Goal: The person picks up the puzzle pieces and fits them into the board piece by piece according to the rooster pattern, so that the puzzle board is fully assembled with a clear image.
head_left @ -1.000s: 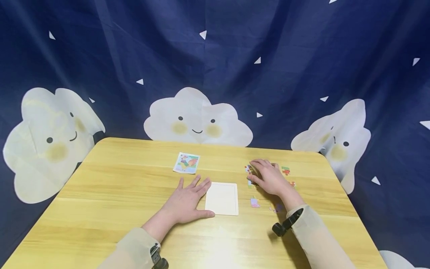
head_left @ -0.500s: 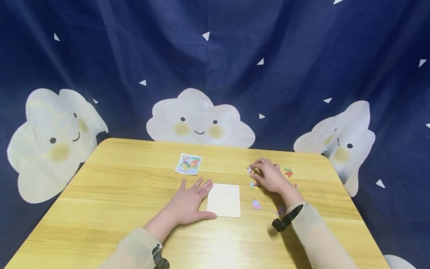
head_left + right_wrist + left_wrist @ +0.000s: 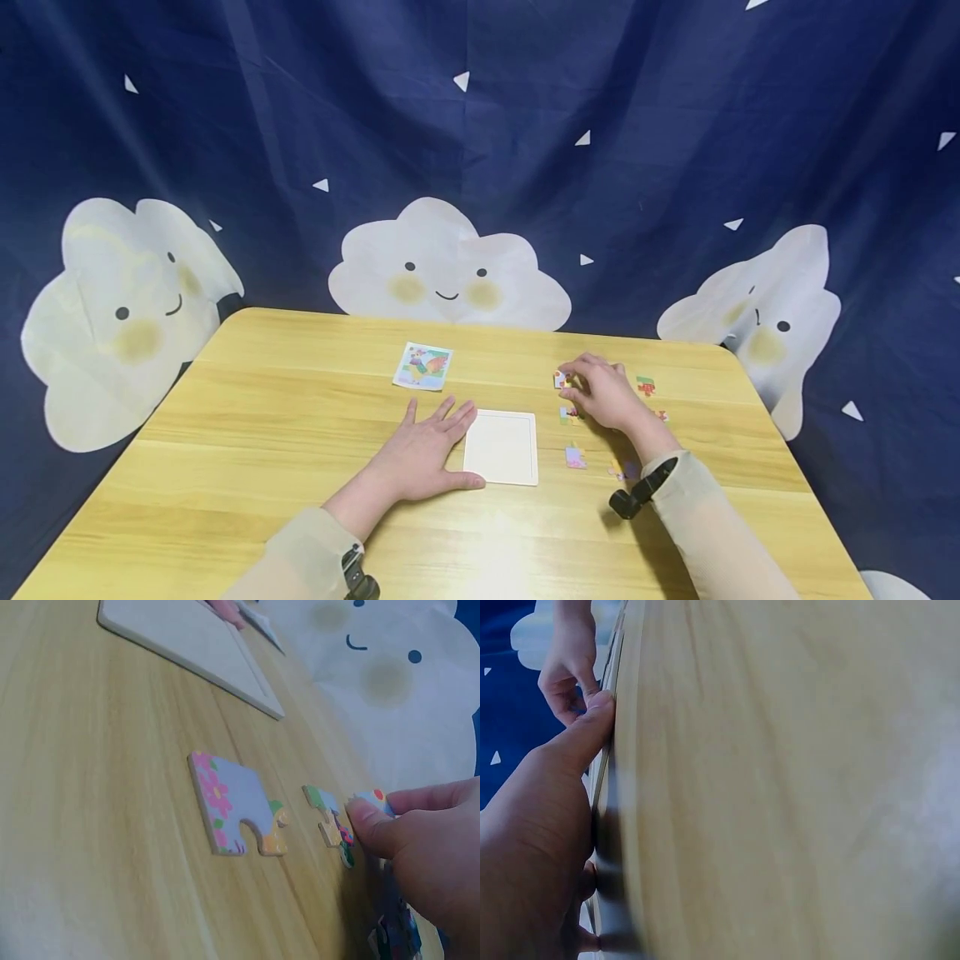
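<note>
A puzzle piece (image 3: 379, 799) with a red spot on it is sitting between the thumb and finger of the right hand (image 3: 606, 395), which is pinching it at the far end of a loose group of pieces, right of a white tray; whether it is touching the worktop (image 3: 225, 442) I cannot tell. Just beside it, on the person's side, a green-and-blue piece (image 3: 321, 799) is lying flat, and nearer the person a lilac piece (image 3: 232, 799) is showing pink flowers along one edge. Under and past the right wrist, a green-and-red piece (image 3: 646, 386), a red piece (image 3: 661, 415) and a yellow-and-purple piece (image 3: 618, 470) are lying, the last partly hidden.

The left hand (image 3: 422, 457) is resting with fingers spread and thumb apart, touching the left edge of the square white tray (image 3: 501, 447). The two hands are staying well apart, with the tray between them. Beyond the tray, a picture card (image 3: 423, 367) is lying flat, showing a colourful bird. Black straps (image 3: 652, 483) are circling both pale sleeves (image 3: 705, 525). Behind the worktop, a dark blue curtain (image 3: 510, 125) is hanging, showing smiling white clouds (image 3: 446, 250) and small white triangles.
</note>
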`<state>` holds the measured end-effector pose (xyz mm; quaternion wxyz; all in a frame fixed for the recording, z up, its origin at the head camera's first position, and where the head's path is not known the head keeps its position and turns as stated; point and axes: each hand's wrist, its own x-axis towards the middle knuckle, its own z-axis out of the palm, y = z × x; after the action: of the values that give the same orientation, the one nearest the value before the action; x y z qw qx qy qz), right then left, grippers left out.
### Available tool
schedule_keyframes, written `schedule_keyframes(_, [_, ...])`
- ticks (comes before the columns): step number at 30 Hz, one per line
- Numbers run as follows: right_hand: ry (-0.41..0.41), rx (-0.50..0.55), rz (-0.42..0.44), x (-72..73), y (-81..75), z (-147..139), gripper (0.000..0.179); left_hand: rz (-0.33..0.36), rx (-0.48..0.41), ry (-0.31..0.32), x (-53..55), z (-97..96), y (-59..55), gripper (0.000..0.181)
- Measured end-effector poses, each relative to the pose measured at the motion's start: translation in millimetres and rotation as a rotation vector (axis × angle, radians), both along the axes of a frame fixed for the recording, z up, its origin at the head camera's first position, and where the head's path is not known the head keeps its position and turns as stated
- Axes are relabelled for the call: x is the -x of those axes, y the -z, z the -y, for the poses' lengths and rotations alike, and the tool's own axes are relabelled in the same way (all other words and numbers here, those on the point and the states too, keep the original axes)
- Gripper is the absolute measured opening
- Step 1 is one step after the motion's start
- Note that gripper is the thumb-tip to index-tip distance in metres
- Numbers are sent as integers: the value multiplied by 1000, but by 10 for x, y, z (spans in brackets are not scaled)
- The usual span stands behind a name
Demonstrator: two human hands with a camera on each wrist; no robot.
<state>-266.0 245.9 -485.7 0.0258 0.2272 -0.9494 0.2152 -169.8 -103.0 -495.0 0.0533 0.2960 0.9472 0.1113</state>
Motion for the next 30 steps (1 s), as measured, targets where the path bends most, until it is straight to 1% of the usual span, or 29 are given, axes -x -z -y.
schedule_keyframes(9, [-88,-62,-49,-29,3,-32,44,10,0,-1,-9,-2,9,110])
schedule_keyframes(17, [-114,-112,-87,-46,-2,-50,45,16,2,-1,-16,-6,4,111])
schedule_keyframes(21, [-107,-82,-72,-51,-2,-55,42,15,-3,-3,-12,-5,-5,111])
schedule_keyframes(26, [-91,11,-25,-62,-28,-58,39,11,-3,-6,7,-4,0,111])
schedule_keyframes(30, [-87,58,1,-72,-53,-66,39,15,7,-13,16,-1,1,112])
